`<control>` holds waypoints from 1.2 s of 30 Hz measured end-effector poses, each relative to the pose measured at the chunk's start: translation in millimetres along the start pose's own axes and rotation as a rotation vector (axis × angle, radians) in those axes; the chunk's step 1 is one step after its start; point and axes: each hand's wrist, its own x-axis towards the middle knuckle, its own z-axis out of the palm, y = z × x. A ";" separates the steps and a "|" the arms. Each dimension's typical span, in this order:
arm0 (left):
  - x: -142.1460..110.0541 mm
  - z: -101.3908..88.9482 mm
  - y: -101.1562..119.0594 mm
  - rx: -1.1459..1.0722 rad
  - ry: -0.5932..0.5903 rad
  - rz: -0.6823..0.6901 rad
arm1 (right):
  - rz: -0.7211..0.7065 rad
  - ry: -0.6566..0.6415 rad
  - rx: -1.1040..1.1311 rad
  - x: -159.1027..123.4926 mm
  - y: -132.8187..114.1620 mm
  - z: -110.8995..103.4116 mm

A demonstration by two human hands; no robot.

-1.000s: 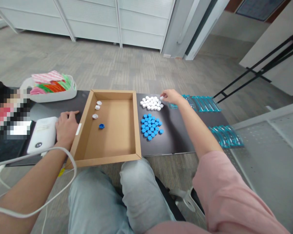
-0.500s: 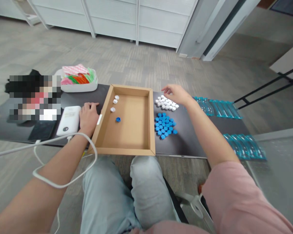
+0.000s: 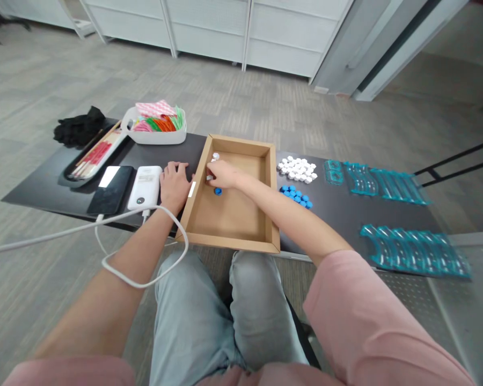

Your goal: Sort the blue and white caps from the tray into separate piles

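Note:
My left hand point(image 3: 174, 185) lies with its fingers out on the dark table, between a white power bank point(image 3: 145, 186) and the left wall of a shallow cardboard box point(image 3: 236, 240). Inside that box, near its left wall, my right hand point(image 3: 222, 175) reaches down with curled fingertips. What they pinch is hidden. A white hexagonal piece point(image 3: 209, 177) lies right by the fingertips, and another white piece point(image 3: 216, 156) shows just beyond them. Below the hand sits a blue hexagonal piece point(image 3: 218, 191). Right of the box are a white pile point(image 3: 297, 169) and a blue pile point(image 3: 295, 196), the latter partly covered by my right forearm.
Teal clear plastic trays point(image 3: 414, 249) lie at the table's right. To the left are a phone point(image 3: 111, 188), a black tray of sticks point(image 3: 96, 155), a black cloth point(image 3: 79, 126) and a white basket point(image 3: 158, 137) of colourful items. A white cable point(image 3: 161, 208) loops over my left forearm.
My right hand has moved left from the white pile into the box; a white piece showed in its fingertips a second ago. My left hand stays beside the box. The view has shifted.

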 end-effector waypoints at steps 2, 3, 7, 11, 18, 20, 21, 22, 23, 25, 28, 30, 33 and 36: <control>-0.1 -3.2 2.9 0.003 -0.010 -0.003 | -0.018 0.010 0.084 -11.5 4.2 -4.1; -0.3 -5.5 4.8 0.007 -0.021 -0.006 | -0.036 0.023 0.130 -19.6 8.1 -8.0; -1.1 -15.8 11.7 0.039 -0.092 -0.012 | -0.133 0.115 0.294 -64.0 35.9 -30.5; -0.4 -21.1 12.8 0.044 -0.127 -0.032 | -0.052 0.216 0.320 -122.5 80.7 -57.7; 0.3 -20.3 11.2 0.122 -0.143 -0.027 | 0.482 0.357 0.240 -221.1 181.2 -89.6; 0.1 -19.1 10.7 0.154 -0.129 -0.024 | 0.577 0.370 0.207 -238.3 207.2 -90.5; 0.1 -18.6 10.4 0.167 -0.126 -0.028 | 0.606 0.368 0.184 -244.6 218.3 -89.7; 0.2 -18.3 10.1 0.176 -0.126 -0.031 | 0.626 0.362 0.160 -249.3 227.8 -88.3; 0.3 -18.3 10.0 0.182 -0.130 -0.032 | 0.638 0.353 0.137 -252.6 235.7 -86.3; 0.5 -18.9 10.2 0.189 -0.137 -0.033 | 0.645 0.326 0.105 -255.0 246.9 -81.2; 0.5 -20.8 11.6 0.198 -0.138 -0.036 | 0.634 0.285 0.080 -251.5 255.0 -72.7; 0.4 -21.7 12.5 0.203 -0.144 -0.044 | 0.626 0.260 0.074 -247.3 257.0 -68.1; 0.6 -21.6 12.5 0.204 -0.156 -0.060 | 0.633 0.229 0.104 -243.8 258.1 -65.7; 1.1 -20.3 10.9 0.199 -0.151 -0.063 | 0.636 0.237 0.155 -247.3 257.9 -70.0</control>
